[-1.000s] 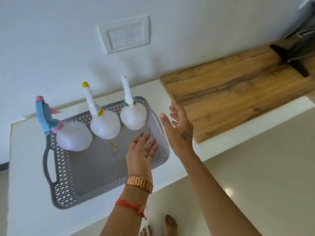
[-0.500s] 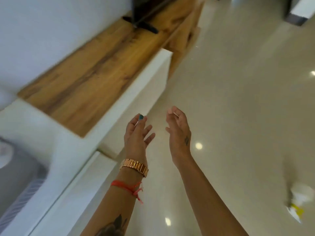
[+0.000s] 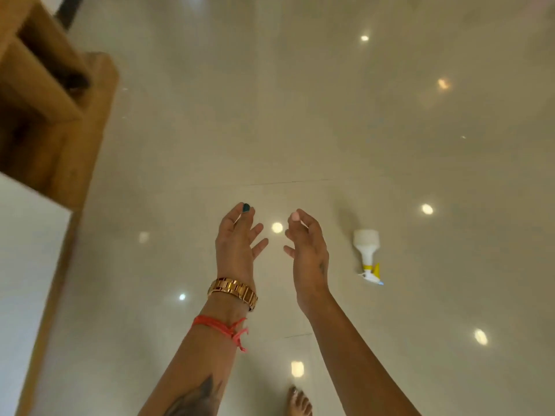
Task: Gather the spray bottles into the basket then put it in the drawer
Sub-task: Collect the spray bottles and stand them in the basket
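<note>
Both hands empty over the floor; one bottle down.

I see my left hand (image 3: 237, 241) and right hand (image 3: 306, 250) raised side by side, fingers loosely spread, gripping nothing. The bottle (image 3: 368, 253) lies on its side on the floor (image 3: 300, 115), just right of my right hand.

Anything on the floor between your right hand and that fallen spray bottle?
Nothing: head view shows only bare glossy floor between the right hand and the spray bottle.

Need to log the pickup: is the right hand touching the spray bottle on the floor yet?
Apart. The head view shows bare floor between the right hand and the spray bottle, which lies on its side.
</note>
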